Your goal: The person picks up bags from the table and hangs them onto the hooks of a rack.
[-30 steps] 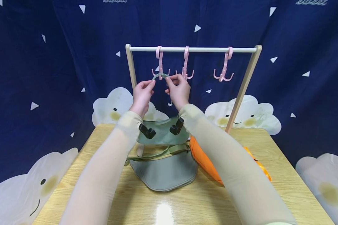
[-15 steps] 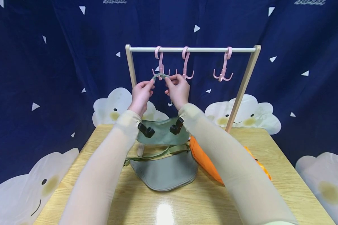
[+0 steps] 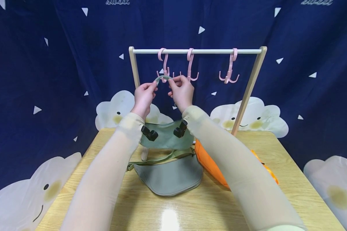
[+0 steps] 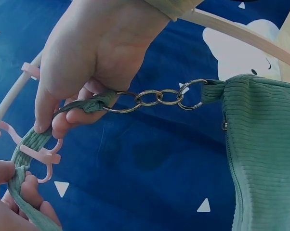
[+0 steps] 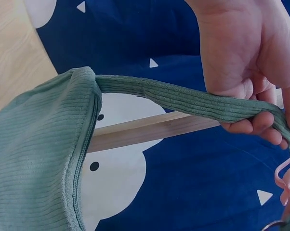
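A green corduroy shoulder bag [image 3: 164, 136] hangs in the air from its strap [image 3: 164, 77]. My left hand [image 3: 144, 96] pinches the strap on one side, near linked metal rings [image 4: 169, 96] that join it to the bag. On the other side, my right hand [image 3: 182, 93] pinches the same strap between thumb and fingers. Between both hands the strap arches up at the leftmost pink hook [image 3: 166, 61]. In the left wrist view, a prong of that hook [image 4: 36, 153] crosses in front of the strap. The zipper side of the bag [image 5: 39, 154] shows in the right wrist view.
Two more pink hooks hang on the white rail [image 3: 211, 51] of a wooden-legged rack [image 3: 245, 93]. Under the held bag, a grey bag [image 3: 170, 176] with an olive strap lies on the wooden table [image 3: 150, 211]. An orange bag [image 3: 209, 160] lies partly behind the right forearm.
Both hands have shifted slightly left, still pinching the strap. The leftmost hook has tilted and turned a little on the rail.
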Demonstrator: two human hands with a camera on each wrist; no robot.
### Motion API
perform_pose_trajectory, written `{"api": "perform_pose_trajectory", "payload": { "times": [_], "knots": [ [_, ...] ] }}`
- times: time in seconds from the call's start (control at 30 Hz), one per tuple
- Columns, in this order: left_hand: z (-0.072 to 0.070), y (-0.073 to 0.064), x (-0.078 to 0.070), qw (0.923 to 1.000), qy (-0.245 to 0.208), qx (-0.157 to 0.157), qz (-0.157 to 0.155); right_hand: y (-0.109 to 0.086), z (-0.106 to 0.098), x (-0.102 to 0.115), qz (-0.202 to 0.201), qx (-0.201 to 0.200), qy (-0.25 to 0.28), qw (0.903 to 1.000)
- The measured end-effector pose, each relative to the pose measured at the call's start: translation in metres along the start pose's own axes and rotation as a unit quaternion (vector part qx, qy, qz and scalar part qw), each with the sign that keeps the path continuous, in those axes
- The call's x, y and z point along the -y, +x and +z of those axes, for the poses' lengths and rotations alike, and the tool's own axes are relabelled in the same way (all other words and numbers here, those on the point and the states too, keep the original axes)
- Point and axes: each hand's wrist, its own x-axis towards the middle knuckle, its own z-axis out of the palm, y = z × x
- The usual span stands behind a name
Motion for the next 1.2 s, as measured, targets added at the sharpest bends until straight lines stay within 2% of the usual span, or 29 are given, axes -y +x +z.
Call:
{"api": "perform_pose_trajectory", "payload": {
  "times": [0.2,0.6,1.2],
  "knots": [
    [0.003,0.002,0.001,0.9999,0.004,-0.005,0.009,0.003,0.001,0.0,-0.004,-0.008,0.001,1.0],
    [0.006,0.001,0.006,0.9999,0.01,-0.005,-0.002,0.004,0.0,-0.003,0.009,-0.007,-0.001,0.9999],
    [0.004,0.003,0.022,0.9999,0.014,-0.004,-0.005,-0.001,0.0,-0.014,0.031,0.013,-0.016,0.9993]
  ]
}}
